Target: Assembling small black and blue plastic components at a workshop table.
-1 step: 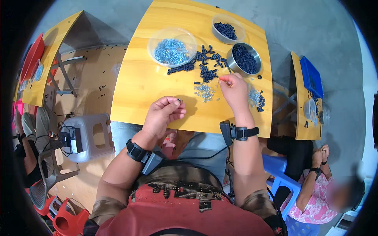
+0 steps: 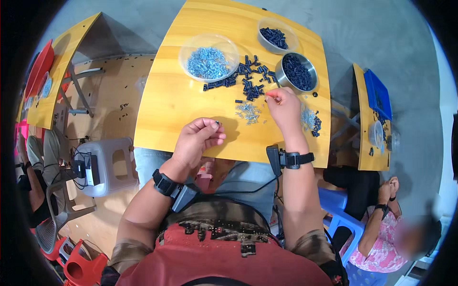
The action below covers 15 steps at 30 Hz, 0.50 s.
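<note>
Your left hand (image 2: pixel 200 138), thumb and fingertips pinched, grips a small dark piece (image 2: pixel 217 123) just above the near part of a yellow wood-grain table (image 2: pixel 167 105); the piece is mostly covered by your fingers. Your right hand (image 2: pixel 267 97) is bent at the wrist, thumb and forefinger drawn together beside loose black cylindrical pieces (image 2: pixel 253 90); whether anything sits between those tips, you cannot tell from this view. Just below them lies a scatter of thin silver metal parts (image 2: pixel 247 113). Beside your right wrist, a second heap of small silver parts (image 2: pixel 307 116) touches a cluster of small black pieces (image 2: pixel 316 126).

Farther back stand a wide clear plastic tub (image 2: pixel 232 46) of bluish-silver parts, a smaller clear plastic tub (image 2: pixel 261 25) of black pieces and a round stainless-steel bowl (image 2: pixel 281 77) of more.

The likeliest trouble is a slip: so little of the dark piece shows that a loosened pinch could drop it. Your right forearm, swung outward, might sweep the second heap toward the table's edge, and a careless knuckle could mix silver with black.
</note>
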Each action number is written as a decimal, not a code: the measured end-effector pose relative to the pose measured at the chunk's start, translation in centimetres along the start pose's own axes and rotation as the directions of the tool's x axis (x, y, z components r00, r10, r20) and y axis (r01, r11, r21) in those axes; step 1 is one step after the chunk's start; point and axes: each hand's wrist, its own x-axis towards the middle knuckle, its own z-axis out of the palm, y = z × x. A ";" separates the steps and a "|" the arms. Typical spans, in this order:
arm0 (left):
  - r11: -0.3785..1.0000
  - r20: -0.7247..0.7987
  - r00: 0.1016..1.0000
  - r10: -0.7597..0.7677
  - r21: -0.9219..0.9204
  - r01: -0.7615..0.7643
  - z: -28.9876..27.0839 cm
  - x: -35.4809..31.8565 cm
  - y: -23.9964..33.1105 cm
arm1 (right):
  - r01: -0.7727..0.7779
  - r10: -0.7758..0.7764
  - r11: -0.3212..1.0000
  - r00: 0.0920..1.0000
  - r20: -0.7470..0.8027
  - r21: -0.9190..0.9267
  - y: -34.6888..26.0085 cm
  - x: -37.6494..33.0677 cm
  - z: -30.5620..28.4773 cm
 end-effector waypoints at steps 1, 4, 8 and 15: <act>1.000 -0.001 1.000 -0.003 0.001 0.003 0.0 0.2 -0.1 | -0.003 0.003 1.000 1.000 0.001 0.001 0.4 0.5 0.2; 0.998 0.008 0.998 -0.061 0.027 0.060 0.1 0.7 -0.2 | -0.112 0.112 0.992 0.994 -0.012 0.055 1.9 2.0 1.2; 0.997 0.019 0.998 -0.063 0.039 0.063 -0.1 0.5 -0.2 | -0.153 0.153 0.988 0.988 -0.029 -0.022 2.1 3.1 2.9; 0.994 0.030 0.995 -0.095 0.058 0.093 -0.3 0.8 0.0 | -0.149 0.140 0.972 0.988 -0.059 -0.181 1.4 4.4 3.6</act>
